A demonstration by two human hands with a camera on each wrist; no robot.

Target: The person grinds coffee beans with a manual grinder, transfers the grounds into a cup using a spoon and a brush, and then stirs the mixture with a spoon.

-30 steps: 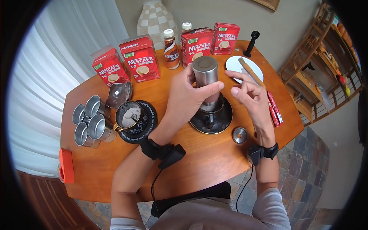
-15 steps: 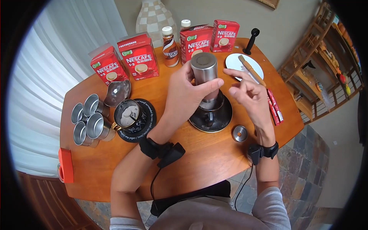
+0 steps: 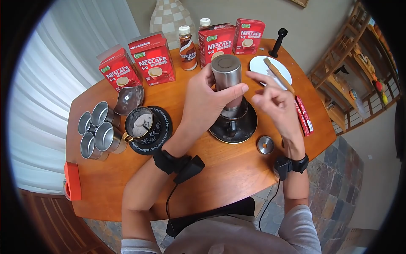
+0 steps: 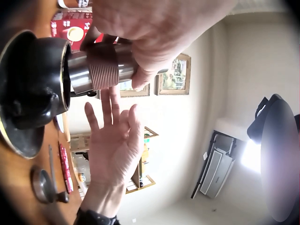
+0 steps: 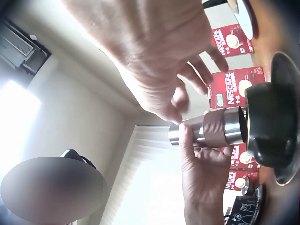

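In the head view my left hand (image 3: 207, 95) grips a steel cylinder with a brown ribbed band, which looks like a hand coffee grinder (image 3: 227, 70), turned bottom up. Its lower end stands at the mouth of a black cup (image 5: 262, 124) on a black saucer (image 3: 249, 131). Thumb and fingers wrap the cylinder from opposite sides. My right hand (image 3: 277, 99) hovers just right of it with nothing in it, index finger extended and the others loosely bent. A round steel lid (image 3: 265, 144) lies near my right wrist; the left wrist view shows a knobbed crank beside this lid (image 4: 42, 185).
At left are several steel cups (image 3: 108, 137), a glass bowl (image 3: 129, 100) and a gold-handled cup (image 3: 138, 122) of powder. Red Nescafe boxes (image 3: 152, 63) and a bottle (image 3: 188, 48) line the back. A white plate (image 3: 260, 65) with a brush and red sachets (image 3: 303, 116) sit at right.
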